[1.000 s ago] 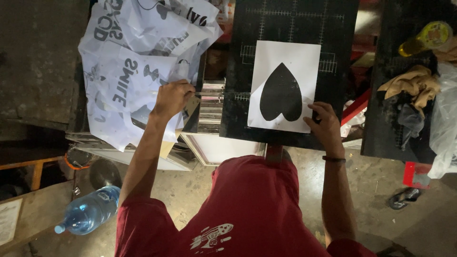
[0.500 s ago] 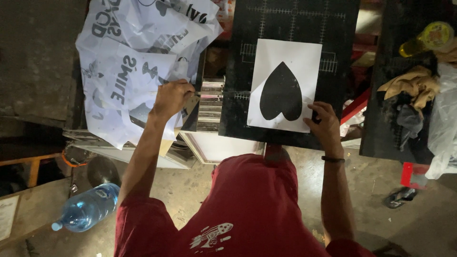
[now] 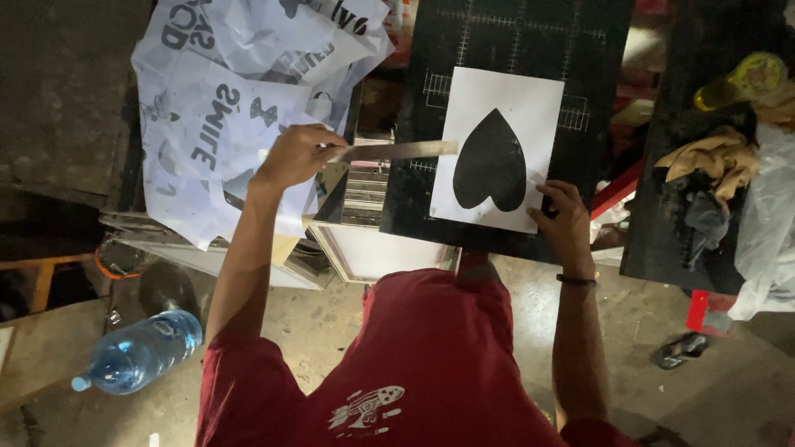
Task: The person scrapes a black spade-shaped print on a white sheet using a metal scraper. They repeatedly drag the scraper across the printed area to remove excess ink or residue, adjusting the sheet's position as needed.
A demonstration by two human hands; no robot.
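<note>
A white sheet [image 3: 507, 98] printed with a black upside-down heart [image 3: 490, 161] lies on a black gridded board [image 3: 513, 33]. My right hand [image 3: 565, 213] presses the sheet's lower right corner against the board. My left hand [image 3: 294, 156] is closed around one end of a flat metal strip [image 3: 402, 150]. The strip points right, and its tip reaches the sheet's left edge. Below both arms is my red shirt.
A pile of crumpled printed white sheets [image 3: 219, 99] lies at the left, beside stacked frames [image 3: 364, 194]. A blue water bottle [image 3: 137, 352] lies on the floor. On the right, a second black board holds rags [image 3: 716, 170], a yellow bottle [image 3: 741, 79] and a plastic bag [image 3: 770, 232].
My left hand has drawn the metal strip out from beside the paper pile and swung it right to the sheet's edge. My right hand stays on the sheet's corner.
</note>
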